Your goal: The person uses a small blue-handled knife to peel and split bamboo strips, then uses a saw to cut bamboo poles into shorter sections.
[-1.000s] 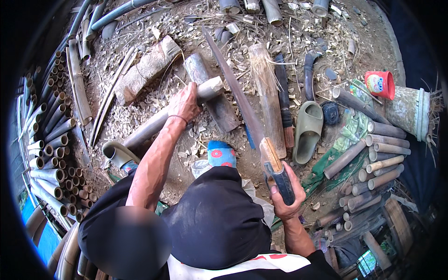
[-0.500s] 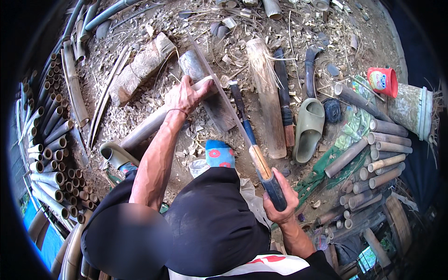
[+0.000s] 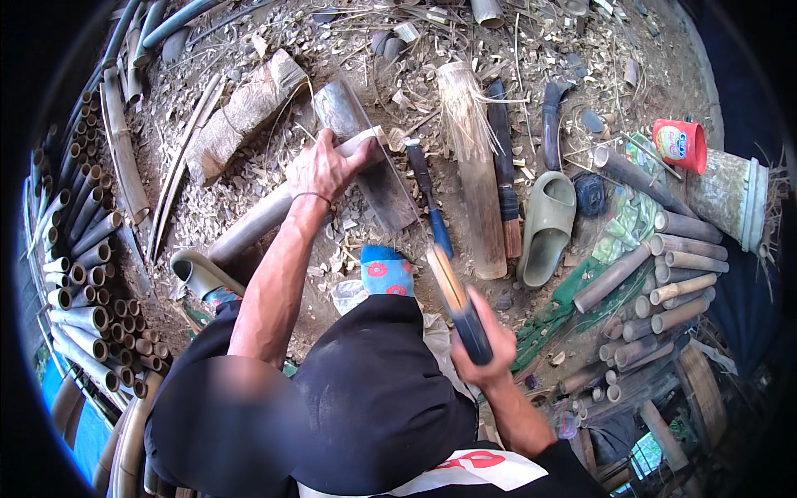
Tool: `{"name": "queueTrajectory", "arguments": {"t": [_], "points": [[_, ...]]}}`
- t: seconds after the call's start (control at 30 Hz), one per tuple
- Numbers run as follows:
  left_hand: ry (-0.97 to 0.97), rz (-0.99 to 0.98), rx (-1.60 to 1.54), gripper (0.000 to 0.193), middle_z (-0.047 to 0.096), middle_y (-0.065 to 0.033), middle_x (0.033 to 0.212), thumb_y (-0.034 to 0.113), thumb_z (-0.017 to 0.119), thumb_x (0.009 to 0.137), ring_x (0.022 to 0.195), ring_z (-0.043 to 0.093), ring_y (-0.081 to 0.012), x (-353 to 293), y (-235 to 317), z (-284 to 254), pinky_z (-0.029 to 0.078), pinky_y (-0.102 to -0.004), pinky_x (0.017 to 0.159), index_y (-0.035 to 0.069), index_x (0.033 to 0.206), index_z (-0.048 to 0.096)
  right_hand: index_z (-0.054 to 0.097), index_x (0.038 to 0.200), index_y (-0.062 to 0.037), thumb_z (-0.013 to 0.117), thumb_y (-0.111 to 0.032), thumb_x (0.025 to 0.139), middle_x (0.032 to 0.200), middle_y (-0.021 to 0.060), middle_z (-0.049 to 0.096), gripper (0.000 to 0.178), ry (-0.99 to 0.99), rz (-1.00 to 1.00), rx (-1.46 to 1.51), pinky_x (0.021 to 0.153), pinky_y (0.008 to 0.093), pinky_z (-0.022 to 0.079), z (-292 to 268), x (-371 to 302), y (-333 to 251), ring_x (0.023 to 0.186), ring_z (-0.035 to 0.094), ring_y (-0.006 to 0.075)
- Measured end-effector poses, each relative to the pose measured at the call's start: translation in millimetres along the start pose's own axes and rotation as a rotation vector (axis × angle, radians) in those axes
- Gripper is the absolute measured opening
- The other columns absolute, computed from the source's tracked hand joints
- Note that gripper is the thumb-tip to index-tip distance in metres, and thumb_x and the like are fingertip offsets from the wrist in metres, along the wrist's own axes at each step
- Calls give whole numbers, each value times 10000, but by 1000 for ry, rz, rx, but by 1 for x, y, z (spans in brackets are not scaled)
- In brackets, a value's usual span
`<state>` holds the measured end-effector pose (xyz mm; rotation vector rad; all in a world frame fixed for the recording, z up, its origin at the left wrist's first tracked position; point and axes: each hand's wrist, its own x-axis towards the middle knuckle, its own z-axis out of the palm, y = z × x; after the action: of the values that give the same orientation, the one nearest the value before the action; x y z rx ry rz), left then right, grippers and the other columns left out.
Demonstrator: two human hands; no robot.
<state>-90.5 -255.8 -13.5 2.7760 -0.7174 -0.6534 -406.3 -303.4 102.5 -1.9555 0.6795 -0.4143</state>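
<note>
My left hand (image 3: 320, 176) is wrapped round a bamboo pole (image 3: 253, 226), pressing it down across a grey wooden block (image 3: 386, 192) on the ground. The pole's far end sticks out past my thumb, at the block's upper right. In my right hand (image 3: 491, 344) is a handsaw (image 3: 448, 280) with a pale wood and black handle. Its thin blade slants up and left past the pole's end, seemingly against it; the exact contact is too fine to make out. Beside the blade lies a tool with a blue and black handle (image 3: 438, 226). My right hand is slightly blurred.
Wood chips cover the ground. A log (image 3: 241, 120) lies beyond my left hand, and a frayed bamboo length (image 3: 477, 191) to the right. An olive clog (image 3: 548, 224), a red container (image 3: 679, 145) and a bucket (image 3: 730, 199) stand further right. Cut bamboo is stacked at left (image 3: 91, 315) and right (image 3: 685, 274).
My right hand has drawn the saw back toward me and slightly left. My left hand still holds the pole on the block. The whole view has shifted slightly.
</note>
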Motion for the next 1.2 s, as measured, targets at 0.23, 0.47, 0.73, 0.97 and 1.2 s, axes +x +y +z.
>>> {"name": "queueTrajectory", "arguments": {"t": [0.23, 0.47, 0.73, 0.97, 1.2], "points": [[-7, -12, 8, 744, 694, -237, 858, 744, 560, 759, 841, 686, -392, 1, 6, -1, 528, -483, 754, 25, 945, 614, 531, 1288, 82, 627, -14, 721, 867, 171, 675, 583, 15, 106, -16, 647, 307, 530, 12, 9, 4, 676, 680, 219], [39, 27, -1, 780, 689, -247, 818, 765, 537, 765, 805, 687, -400, 1, -8, 7, 529, -484, 744, 14, 964, 606, 545, 1253, 113, 604, -15, 667, 927, 219, 698, 603, -19, 133, -61, 684, 301, 551, -32, -55, -2, 736, 720, 235], [65, 41, -4, 766, 685, -244, 790, 762, 517, 788, 795, 686, -401, 0, -1, 8, 526, -484, 738, 18, 959, 583, 553, 1278, 49, 671, -38, 772, 894, 157, 690, 526, 115, 99, 125, 677, 297, 526, 35, 68, 16, 715, 675, 203], [-154, 513, -49, 740, 617, -267, 1034, 421, 736, 718, 953, 626, -425, -9, -37, -5, 497, -483, 809, 36, 1238, 377, 554, 1240, 119, 570, -25, 701, 951, 234, 701, 558, -14, 181, -109, 731, 295, 548, -43, -72, -12, 781, 722, 241], [-214, 258, 37, 674, 631, -258, 1042, 157, 769, 643, 988, 629, -418, -3, -18, -3, 510, -462, 850, 31, 1206, 420, 527, 1329, 32, 640, -12, 779, 767, 109, 639, 563, 86, 115, 139, 599, 281, 501, 40, 78, 12, 618, 615, 129]]}}
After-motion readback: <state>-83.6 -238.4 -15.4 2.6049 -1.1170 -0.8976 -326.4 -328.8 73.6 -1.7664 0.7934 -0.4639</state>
